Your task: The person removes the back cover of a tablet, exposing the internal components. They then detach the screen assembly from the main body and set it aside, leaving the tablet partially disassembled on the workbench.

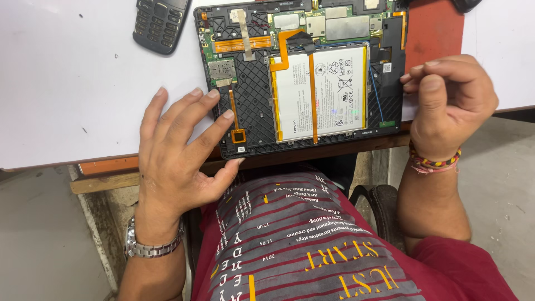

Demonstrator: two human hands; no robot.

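Note:
An opened tablet lies back-up on a white work surface, its black frame, green circuit boards, orange flex cables and a large white battery exposed. My left hand rests flat with fingers spread at the tablet's lower left corner, fingertips touching its frame. My right hand hovers at the tablet's right edge, fingers curled in loosely; I cannot make out anything held in it.
A dark keypad phone lies at the far left of the tablet. A red mat shows under the tablet's right side. The table's wooden front edge runs below, with my lap and a stool beneath.

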